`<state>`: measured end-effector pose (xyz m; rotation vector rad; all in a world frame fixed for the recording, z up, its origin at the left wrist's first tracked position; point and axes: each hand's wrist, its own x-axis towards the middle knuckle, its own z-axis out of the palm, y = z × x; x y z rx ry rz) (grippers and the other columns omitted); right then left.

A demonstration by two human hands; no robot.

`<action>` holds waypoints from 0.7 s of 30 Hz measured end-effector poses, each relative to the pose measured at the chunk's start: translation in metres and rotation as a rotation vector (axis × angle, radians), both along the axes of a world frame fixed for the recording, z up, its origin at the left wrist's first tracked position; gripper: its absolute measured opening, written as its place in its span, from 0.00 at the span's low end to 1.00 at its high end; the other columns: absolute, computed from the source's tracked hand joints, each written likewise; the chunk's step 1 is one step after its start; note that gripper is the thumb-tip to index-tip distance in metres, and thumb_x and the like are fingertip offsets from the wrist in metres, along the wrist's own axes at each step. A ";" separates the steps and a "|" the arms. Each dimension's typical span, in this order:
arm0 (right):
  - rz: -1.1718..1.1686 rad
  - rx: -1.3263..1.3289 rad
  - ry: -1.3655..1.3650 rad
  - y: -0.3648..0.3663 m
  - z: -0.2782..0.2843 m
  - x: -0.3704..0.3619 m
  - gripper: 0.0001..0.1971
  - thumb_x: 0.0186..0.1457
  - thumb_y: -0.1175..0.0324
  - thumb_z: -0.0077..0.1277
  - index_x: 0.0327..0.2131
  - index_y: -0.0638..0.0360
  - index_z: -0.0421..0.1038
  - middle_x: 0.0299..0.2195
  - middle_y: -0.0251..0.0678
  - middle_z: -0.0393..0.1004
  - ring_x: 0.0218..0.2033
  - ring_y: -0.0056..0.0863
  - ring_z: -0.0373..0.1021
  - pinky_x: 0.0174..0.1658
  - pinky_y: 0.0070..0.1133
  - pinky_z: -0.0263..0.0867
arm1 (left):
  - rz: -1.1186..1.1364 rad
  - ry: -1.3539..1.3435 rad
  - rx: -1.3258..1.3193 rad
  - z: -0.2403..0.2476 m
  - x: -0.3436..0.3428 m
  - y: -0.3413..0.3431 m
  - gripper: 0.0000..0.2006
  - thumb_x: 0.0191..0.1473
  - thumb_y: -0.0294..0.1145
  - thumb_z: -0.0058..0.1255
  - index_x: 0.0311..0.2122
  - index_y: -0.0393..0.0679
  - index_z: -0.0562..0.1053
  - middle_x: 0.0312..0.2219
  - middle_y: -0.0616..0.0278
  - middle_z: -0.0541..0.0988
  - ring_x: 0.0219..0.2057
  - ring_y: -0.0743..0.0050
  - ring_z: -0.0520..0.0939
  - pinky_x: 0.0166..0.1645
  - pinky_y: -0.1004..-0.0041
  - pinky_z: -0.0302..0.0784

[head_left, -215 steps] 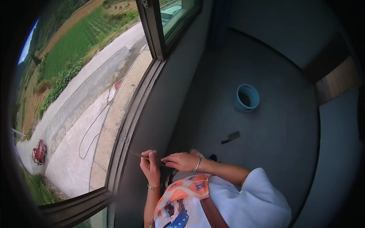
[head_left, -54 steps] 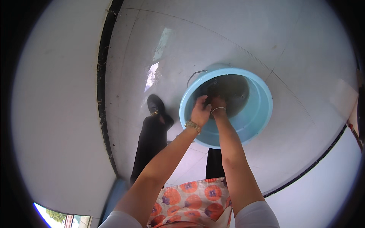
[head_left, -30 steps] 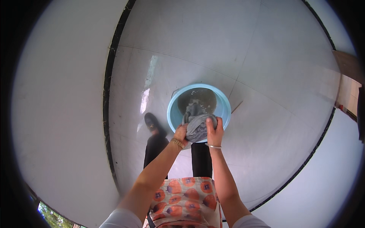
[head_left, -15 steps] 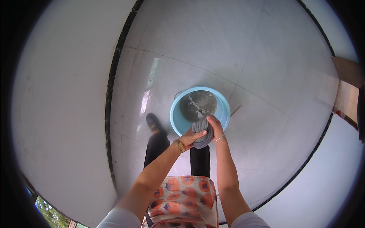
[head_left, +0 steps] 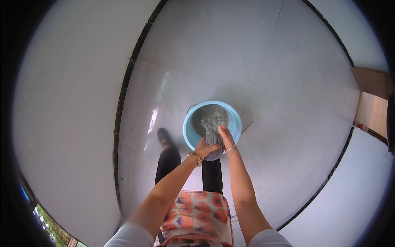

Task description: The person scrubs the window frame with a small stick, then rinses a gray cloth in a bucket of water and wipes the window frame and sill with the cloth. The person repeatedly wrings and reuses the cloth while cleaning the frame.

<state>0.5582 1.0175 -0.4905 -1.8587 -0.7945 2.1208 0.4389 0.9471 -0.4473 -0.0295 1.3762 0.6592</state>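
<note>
Over the near rim of a light-blue bucket (head_left: 186,127), both my hands have hold of a bunched, wet grey cloth (head_left: 212,142). My left hand (head_left: 202,149) is closed round its left side, the thumb across the front. Against the right side presses my right hand (head_left: 226,138), with straight fingers pointing forward; its palm side is hidden. Murky grey water (head_left: 204,116) stands inside the bucket, and its surface looks splashed and streaked just beyond the cloth.
The bucket stands on a pale tiled floor (head_left: 263,181) near my feet. A dark shoe (head_left: 163,136) is to its left. A thin stick (head_left: 247,126) lies on its right. White walls with dark skirting (head_left: 123,82) flank the floor; a doorway (head_left: 374,111) opens far right.
The cloth has gone from a compact coil to a longer, looser bunch reaching forward over the bucket. My right hand has straightened along its side. The water surface is more disturbed.
</note>
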 end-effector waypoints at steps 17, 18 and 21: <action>0.069 0.103 0.160 -0.004 0.112 0.009 0.12 0.44 0.69 0.60 0.31 0.62 0.70 0.27 0.33 0.73 0.24 0.25 0.70 0.29 0.25 0.68 | -0.604 0.516 0.220 0.131 0.010 -0.024 0.57 0.23 0.60 0.66 0.55 0.31 0.54 0.45 0.39 0.71 0.48 0.48 0.74 0.52 0.65 0.70; 0.162 0.174 0.082 0.003 0.102 0.007 0.18 0.43 0.66 0.61 0.37 0.63 0.69 0.29 0.37 0.72 0.27 0.31 0.71 0.31 0.29 0.70 | -0.585 0.512 0.193 0.134 0.011 -0.019 0.53 0.24 0.60 0.65 0.53 0.34 0.56 0.43 0.39 0.73 0.46 0.48 0.75 0.50 0.63 0.72; 0.295 0.405 -0.179 0.018 0.093 0.005 0.23 0.41 0.65 0.62 0.41 0.67 0.68 0.32 0.39 0.73 0.32 0.29 0.70 0.36 0.27 0.68 | -0.469 0.696 0.262 0.117 0.031 -0.018 0.48 0.26 0.59 0.64 0.49 0.35 0.59 0.41 0.39 0.74 0.43 0.46 0.77 0.46 0.60 0.74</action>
